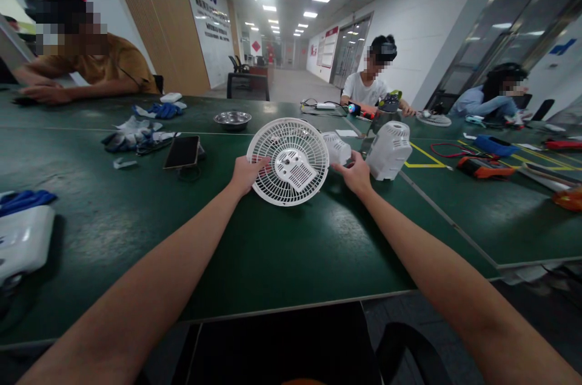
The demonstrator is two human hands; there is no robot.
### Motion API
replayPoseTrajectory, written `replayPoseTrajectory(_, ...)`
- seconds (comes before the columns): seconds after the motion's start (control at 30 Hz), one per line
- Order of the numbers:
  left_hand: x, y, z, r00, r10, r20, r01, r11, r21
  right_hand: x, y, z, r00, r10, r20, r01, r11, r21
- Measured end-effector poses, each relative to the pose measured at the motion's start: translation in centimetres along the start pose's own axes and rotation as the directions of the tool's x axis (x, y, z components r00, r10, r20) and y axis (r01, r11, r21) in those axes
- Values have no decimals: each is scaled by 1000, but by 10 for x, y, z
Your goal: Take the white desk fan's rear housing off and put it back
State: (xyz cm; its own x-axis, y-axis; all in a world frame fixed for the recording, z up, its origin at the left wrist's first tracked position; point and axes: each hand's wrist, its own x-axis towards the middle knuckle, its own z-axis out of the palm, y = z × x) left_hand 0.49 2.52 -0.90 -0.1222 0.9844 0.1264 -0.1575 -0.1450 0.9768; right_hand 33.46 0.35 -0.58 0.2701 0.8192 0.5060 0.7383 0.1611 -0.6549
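Note:
A round white fan grille [290, 130] is held up over the green table, its slotted centre plate facing me. My left hand [248, 175] is closed on the grille's left rim, with some fingers showing behind the bars. On the other side my right hand [353, 174] is closed around a small white plastic housing [337, 147] with vents. Its fingertips lie close to the grille's right rim; whether they touch it I cannot tell. Just right of this hand, a larger white vented plastic housing [389, 151] stands upright on the table.
Behind the grille sits a metal bowl [232, 119]. A smartphone [182, 152] and crumpled gloves [131, 135] lie left. A white appliance part [22, 242] is at the near left. An orange multimeter [484, 167] lies right. Several people sit around the table [295, 257].

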Motion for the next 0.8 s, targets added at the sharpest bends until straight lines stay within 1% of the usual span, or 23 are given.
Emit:
replayPoseTrajectory(0.1,0,0,-1,999,35,5,-36,999,40,1,4,3,994,45,104,-39,998,-56)
replayPoseTrajectory(0.2,-1,1,-2,992,124,-12,-120,978,170,1,5,4,985,65,162,-45,991,-125)
replayPoseTrajectory(0.27,-3,5,-1,978,197,-72,-167,941,295,0,4,5,980,45,194,-10,984,-176)
replayPoseTrajectory(0.33,-7,10,1,957,259,-127,-188,894,406,-1,2,7,972,16,233,43,969,-244)
replayPoseTrajectory(0.4,-13,16,4,945,300,-130,-205,853,480,-2,0,7,963,-3,270,82,957,-278)
replayPoseTrajectory(0.47,-19,21,7,944,315,-95,-219,819,529,-2,-1,6,963,-26,270,84,974,-208)
replayPoseTrajectory(0.53,-24,24,10,948,314,-53,-231,793,564,-3,-3,1,976,-69,204,75,997,-22)
replayPoseTrajectory(0.6,-27,26,12,942,332,-36,-248,767,592,-6,-5,-3,986,-117,115,95,978,185)
replayPoseTrajectory(0.63,-29,27,13,931,362,-45,-263,750,607,-8,-6,-5,988,-130,79,106,959,263)
replayPoseTrajectory(0.67,-31,29,15,909,412,-63,-286,726,625,-10,-8,-6,990,-132,56,107,941,321)
replayPoseTrajectory(0.7,-35,31,18,872,482,-78,-322,687,651,-11,-10,-7,992,-123,43,99,927,363)
replayPoseTrajectory(0.77,-48,40,30,775,624,-99,-404,611,681,-14,-15,-6,996,-83,41,59,907,417)
replayPoseTrajectory(0.8,-59,46,39,742,668,-48,-478,579,661,-15,-17,-6,997,-63,44,38,899,437)
